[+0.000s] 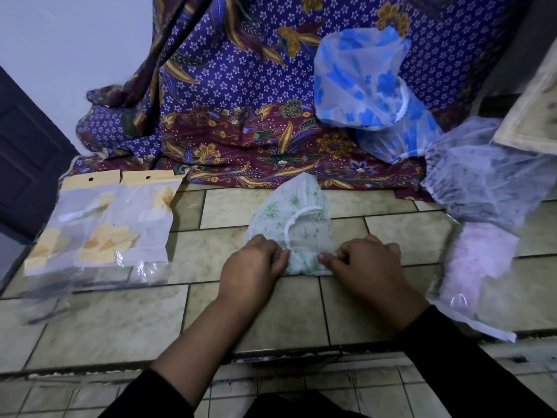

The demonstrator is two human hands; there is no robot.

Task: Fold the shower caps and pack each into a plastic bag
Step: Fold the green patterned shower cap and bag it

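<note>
A green-printed shower cap (297, 212) is laid on the tiled counter (120, 324), in the middle. Its near edge is pinched by the left hand (251, 267) and the right hand (366, 263), fingers curled. Packed bags (99, 230) are seen at the left.

Tiled counter (407, 236), beige. On it: two packed bags (99, 224), yellow flower print, left; green-print shower cap (289, 212), centre; bagged pink cap (476, 260), right; purple-print cap (482, 176), right rear; batik cloth (241, 146), rear.

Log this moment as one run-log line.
step: fold | item: green-print shower cap | left hand: pinches near edge | right hand: pinches near edge | bagged yellow caps: left
</note>
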